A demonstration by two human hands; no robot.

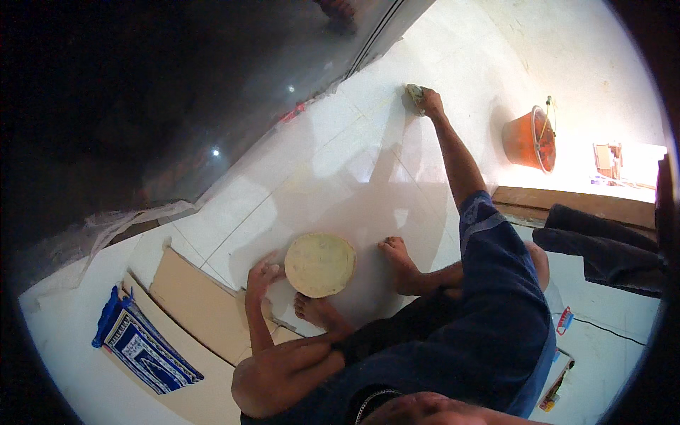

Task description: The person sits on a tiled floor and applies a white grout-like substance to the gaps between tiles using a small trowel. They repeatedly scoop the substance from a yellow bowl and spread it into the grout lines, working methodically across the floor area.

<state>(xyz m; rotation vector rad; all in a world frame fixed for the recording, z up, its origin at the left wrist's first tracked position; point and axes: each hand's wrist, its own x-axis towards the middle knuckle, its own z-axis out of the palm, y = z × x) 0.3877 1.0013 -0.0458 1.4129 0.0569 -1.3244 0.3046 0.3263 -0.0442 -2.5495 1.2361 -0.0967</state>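
Stretched far forward, my right hand (432, 104) is closed around a crumpled greyish-green rag (415, 97) pressed to the white tiled floor (333, 134). The exact kind of cloth is hard to make out. Low on the left, my left hand (262, 272) has its fingers apart and holds nothing; it is beside a round, pale yellow-green thing (320, 265). That round thing stands on the floor between my bare feet, and I cannot tell whether it is a tub or a lid.
An orange bucket (523, 139) with a handle stands at the right wall. Dark cloth (598, 244) drapes over a wooden ledge (574, 204). Cardboard (191, 290) and a blue patterned mat (149, 347) lie left. A large dark glossy surface (142, 92) with plastic sheeting (142, 216) fills the upper left.
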